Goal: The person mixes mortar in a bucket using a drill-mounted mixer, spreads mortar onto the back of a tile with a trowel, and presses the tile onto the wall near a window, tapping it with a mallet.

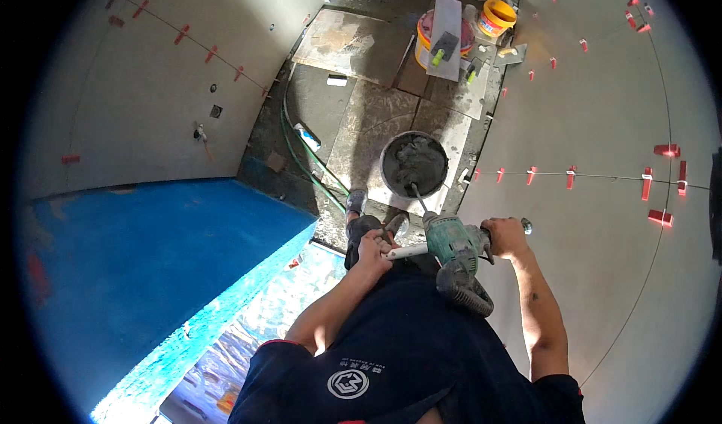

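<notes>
A green and grey electric mixer point(455, 247) is held in front of my body, its shaft point(420, 198) running down into a round dark bucket point(391, 183) of wet grey mortar point(415, 157). My left hand point(372, 249) is closed round the mixer's white side handle point(406, 252). My right hand point(505, 237) grips the handle on the mixer's other side. Both my shoes point(356, 202) are just left of the bucket and below it, on the dusty floor.
Buckets point(496, 18), trowels point(444, 48) and a pale plank point(451, 14) stand at the back. A green hose point(312, 170) lies left of the bucket. Blue-coated surfaces point(165, 258) fill the lower left. Tiled walls point(571, 108) with red clips rise either side.
</notes>
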`<state>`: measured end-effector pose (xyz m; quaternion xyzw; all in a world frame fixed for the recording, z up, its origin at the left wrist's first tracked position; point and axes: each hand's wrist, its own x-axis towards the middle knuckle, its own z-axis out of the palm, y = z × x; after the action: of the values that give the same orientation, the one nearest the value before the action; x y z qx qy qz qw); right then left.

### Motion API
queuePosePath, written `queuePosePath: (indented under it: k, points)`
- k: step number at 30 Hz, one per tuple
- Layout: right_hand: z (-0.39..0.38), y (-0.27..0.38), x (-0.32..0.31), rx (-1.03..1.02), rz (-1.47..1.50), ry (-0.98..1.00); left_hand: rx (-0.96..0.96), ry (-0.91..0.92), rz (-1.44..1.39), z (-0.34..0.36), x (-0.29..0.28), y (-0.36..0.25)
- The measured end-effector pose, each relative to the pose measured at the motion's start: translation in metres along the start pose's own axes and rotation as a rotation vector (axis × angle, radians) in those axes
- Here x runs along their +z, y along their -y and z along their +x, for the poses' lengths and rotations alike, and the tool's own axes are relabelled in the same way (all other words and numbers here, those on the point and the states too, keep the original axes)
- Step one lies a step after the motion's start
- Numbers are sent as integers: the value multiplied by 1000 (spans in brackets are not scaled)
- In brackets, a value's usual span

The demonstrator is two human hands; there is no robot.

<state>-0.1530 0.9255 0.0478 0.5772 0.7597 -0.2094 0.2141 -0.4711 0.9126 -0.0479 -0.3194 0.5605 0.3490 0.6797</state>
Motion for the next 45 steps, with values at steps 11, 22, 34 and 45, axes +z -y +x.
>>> queuePosePath:
  k: [11,22,34,45]
  points:
    - [-3,-5,3,55,144,-57,68,18,68,-21,27,-15]
    - [11,0,-15,179,249,-57,115,-33,245,-23,80,-52]
    - [37,23,-58,197,304,-100,37,13,354,-33,119,-100]
    - [51,31,-65,271,308,-58,45,4,423,-53,153,-124]
